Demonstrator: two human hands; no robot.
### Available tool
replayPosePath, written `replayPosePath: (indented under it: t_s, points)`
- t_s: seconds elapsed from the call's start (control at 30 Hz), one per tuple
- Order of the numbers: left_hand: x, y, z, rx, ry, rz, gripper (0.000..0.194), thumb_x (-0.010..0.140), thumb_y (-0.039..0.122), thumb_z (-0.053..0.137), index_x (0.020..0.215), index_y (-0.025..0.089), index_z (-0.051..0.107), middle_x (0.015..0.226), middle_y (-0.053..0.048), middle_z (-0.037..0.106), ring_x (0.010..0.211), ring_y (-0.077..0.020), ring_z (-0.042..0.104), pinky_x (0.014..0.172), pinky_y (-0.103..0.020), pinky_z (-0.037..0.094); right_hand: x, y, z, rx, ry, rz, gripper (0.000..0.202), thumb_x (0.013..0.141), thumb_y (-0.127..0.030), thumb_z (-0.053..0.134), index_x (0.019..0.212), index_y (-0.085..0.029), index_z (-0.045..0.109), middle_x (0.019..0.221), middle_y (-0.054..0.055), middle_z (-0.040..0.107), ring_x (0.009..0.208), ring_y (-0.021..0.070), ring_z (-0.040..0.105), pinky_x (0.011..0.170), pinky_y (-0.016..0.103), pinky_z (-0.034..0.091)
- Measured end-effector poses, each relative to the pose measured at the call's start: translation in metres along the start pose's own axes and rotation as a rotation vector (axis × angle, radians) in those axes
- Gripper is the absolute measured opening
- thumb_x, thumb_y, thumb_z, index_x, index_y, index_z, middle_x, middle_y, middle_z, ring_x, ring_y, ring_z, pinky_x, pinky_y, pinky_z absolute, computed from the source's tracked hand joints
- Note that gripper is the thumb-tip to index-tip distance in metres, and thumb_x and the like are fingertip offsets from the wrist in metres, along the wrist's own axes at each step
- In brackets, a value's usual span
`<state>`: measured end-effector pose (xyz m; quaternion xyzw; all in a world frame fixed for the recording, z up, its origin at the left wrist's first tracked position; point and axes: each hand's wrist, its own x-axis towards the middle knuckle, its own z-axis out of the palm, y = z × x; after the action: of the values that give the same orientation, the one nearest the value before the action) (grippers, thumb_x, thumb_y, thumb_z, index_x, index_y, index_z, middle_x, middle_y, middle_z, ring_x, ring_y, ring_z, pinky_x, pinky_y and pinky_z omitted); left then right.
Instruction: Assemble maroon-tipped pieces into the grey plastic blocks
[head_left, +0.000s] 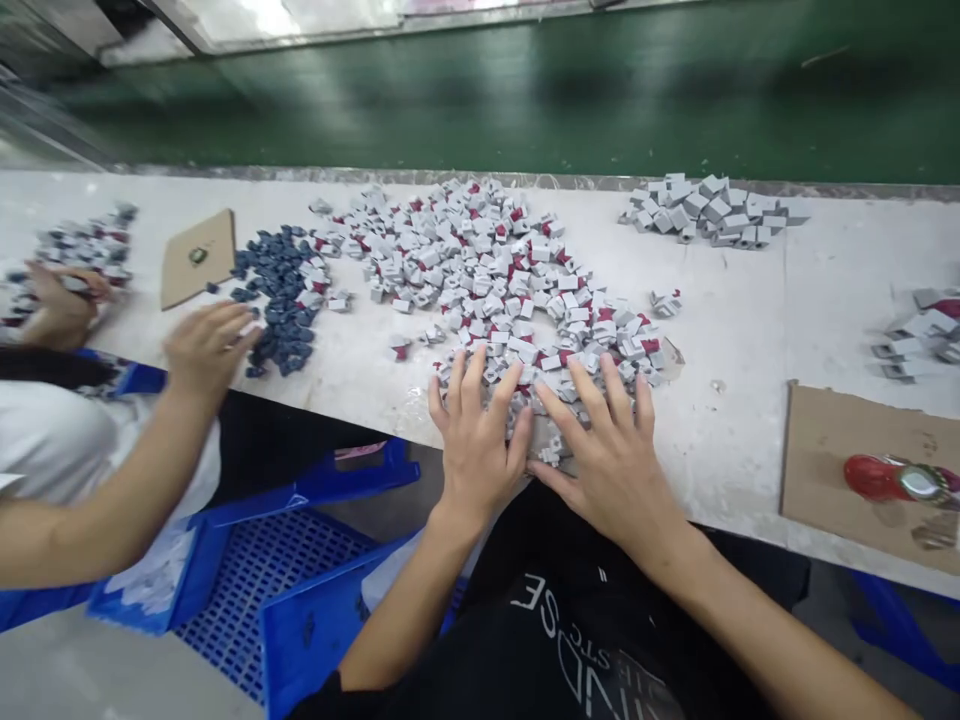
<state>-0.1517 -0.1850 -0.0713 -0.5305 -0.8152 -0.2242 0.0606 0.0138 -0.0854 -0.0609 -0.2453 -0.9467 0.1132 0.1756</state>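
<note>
Rests left hand (pixel 480 445) and right hand (pixel 619 465), with fingers splayed loose, at six o'clock on pile (pixel 480 255); risks spilling some off table (pixel 742 320) if raking too hard.

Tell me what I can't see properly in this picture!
In the head view:
- Part of the grey-and-red pile: hidden under the left hand and right hand.
- The far end of the brown cardboard: cut off by the right edge.
- The greenish thing on the left cardboard: too small to name.
</note>
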Motion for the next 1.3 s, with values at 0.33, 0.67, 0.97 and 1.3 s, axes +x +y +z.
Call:
replayPosePath:
  t_s: [0.33,0.67,0.97,1.3]
  points:
    - [0.005,-0.022,-0.011,0.086,-0.003,-0.133,0.05,0.116,0.036,0.055,0.164,0.022,0.065,0.186,-0.024,0.047,0.177,-0.0469,0.036,0.14,-0.075,0.024,0.049,0.006,0.018,0.05,-0.019,-0.259,0.062,0.117,-0.042,0.062,0.175,-0.02,0.056,0.185,0.022,0.051,0.175,0.0451,0.043,0.142,0.076,0.03]
    - [0.012,-0.046,-0.008,0.064,0.09,-0.302,0.048,0.118,0.038,0.046,0.158,0.017,0.061,0.177,-0.03,0.049,0.169,-0.0469,0.046,0.137,-0.07,0.033,0.107,-0.011,0.037,0.102,-0.042,-0.425,0.049,0.116,-0.036,0.062,0.16,-0.014,0.067,0.18,0.023,0.057,0.175,0.0387,0.045,0.145,0.067,0.034]
    - [0.018,-0.039,-0.008,0.099,0.152,-0.329,0.059,0.12,0.054,0.043,0.159,0.015,0.063,0.183,-0.03,0.042,0.178,-0.0519,0.027,0.139,-0.079,0.018,0.057,-0.001,0.005,0.09,0.027,-0.213,0.097,0.101,-0.059,0.087,0.179,-0.019,0.045,0.192,0.023,0.037,0.181,0.0454,0.029,0.147,0.072,0.025]
    - [0.015,0.009,0.007,0.092,0.012,0.085,0.061,0.113,0.055,0.071,0.166,0.027,0.063,0.182,-0.022,0.053,0.175,-0.046,0.041,0.145,-0.068,0.007,0.079,0.071,-0.004,0.258,0.093,0.524,0.072,0.119,-0.056,0.05,0.176,-0.012,0.052,0.192,0.029,0.033,0.181,0.0476,0.031,0.143,0.075,0.031]
